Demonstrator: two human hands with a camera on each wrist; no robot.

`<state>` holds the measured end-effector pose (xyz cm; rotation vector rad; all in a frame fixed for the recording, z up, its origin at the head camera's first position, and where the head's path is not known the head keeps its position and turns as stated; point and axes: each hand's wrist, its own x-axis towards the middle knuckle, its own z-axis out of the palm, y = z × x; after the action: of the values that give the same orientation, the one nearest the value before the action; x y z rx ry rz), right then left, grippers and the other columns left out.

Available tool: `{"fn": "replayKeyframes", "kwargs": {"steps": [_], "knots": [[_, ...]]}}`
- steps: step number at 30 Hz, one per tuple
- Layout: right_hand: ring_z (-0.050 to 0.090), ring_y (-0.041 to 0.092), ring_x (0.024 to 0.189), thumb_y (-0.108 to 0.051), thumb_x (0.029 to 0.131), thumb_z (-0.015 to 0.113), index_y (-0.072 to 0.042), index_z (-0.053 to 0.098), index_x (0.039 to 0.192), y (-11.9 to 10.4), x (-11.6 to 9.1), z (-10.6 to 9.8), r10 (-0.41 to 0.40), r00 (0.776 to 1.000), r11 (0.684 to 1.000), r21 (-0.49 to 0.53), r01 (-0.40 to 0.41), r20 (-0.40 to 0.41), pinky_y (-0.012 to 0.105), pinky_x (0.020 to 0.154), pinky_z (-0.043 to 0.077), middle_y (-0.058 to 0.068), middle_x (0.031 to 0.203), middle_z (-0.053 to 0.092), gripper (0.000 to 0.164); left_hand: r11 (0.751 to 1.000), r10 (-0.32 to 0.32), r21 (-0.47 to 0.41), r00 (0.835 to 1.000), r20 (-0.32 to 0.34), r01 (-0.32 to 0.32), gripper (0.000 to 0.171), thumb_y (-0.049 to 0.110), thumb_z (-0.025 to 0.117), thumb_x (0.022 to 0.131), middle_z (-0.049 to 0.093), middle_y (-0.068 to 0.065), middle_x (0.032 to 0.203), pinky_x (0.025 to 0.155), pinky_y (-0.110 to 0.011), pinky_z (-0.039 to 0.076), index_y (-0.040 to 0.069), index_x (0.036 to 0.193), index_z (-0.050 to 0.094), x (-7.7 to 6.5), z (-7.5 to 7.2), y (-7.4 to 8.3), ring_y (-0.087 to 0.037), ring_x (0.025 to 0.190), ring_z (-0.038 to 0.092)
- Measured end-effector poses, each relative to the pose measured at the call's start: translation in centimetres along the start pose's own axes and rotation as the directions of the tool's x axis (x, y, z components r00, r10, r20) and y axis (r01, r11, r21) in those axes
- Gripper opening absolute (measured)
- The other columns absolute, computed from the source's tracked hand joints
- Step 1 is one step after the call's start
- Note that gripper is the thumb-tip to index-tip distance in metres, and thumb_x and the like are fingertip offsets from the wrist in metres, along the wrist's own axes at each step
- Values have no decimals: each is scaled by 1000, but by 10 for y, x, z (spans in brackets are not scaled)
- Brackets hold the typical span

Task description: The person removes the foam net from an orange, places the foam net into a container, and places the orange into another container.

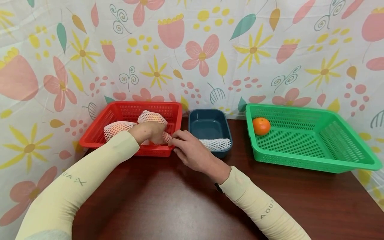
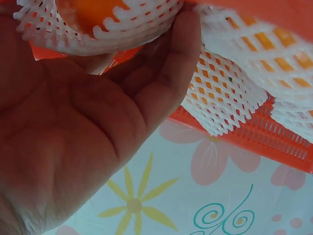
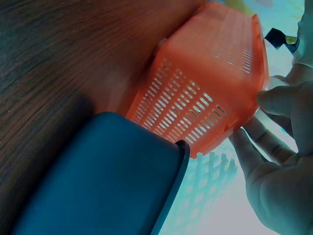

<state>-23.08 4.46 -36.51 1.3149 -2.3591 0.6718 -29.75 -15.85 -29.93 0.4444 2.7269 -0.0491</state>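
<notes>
Over the front right part of the red basket (image 1: 156, 152), my left hand (image 1: 151, 131) holds an orange (image 2: 90, 14) that is partly covered by a white foam net (image 2: 122, 36). Its fingers curl round the netted fruit from below in the left wrist view. The net's end (image 1: 166, 137) sticks out toward my right hand (image 1: 193, 151), whose thumb and fingertips pinch it right at the basket's corner. Other net-wrapped oranges (image 1: 119, 128) lie in the basket, one behind my left hand (image 1: 151, 116).
A dark blue bin (image 1: 210, 115) stands right of the red basket, with a white foam net sleeve (image 1: 216, 144) lying across its front. Farther right, a green basket (image 1: 300, 163) holds a bare orange (image 1: 261, 126). Behind the brown table (image 1: 168, 206) hangs a flowered cloth (image 1: 192, 86).
</notes>
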Motion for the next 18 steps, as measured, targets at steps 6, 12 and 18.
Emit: {"fn": "replayKeyframes", "kwargs": {"steps": [6, 12, 18], "knots": [[56, 14, 113, -9, 95, 76, -15, 74, 115, -2, 1, 1, -3, 1000, 1000, -21, 2, -22, 29, 103, 51, -2, 120, 63, 21, 997, 60, 50, 998, 22, -62, 57, 30, 70, 98, 67, -18, 133, 107, -47, 51, 1, 146, 57, -1, 5, 2, -28, 114, 62], [56, 13, 113, -9, 95, 77, -15, 76, 116, -3, 1, 2, 9, 1000, 1000, -16, -9, -23, 28, 103, 51, -2, 120, 64, 22, 998, 69, -10, 997, 19, -69, 69, 34, 69, 99, 60, -20, 147, 115, -50, 46, 0, 156, 47, -4, 9, -1, -33, 130, 59], [57, 13, 112, -10, 94, 78, -15, 76, 116, -3, 2, 3, 3, 999, 1000, -28, -5, -40, 28, 103, 52, -2, 120, 64, 23, 997, 39, -63, 999, -25, -41, 59, 34, 84, 88, 72, -11, 121, 94, -45, 59, 11, 139, 65, -4, 6, -6, -30, 111, 65]]}}
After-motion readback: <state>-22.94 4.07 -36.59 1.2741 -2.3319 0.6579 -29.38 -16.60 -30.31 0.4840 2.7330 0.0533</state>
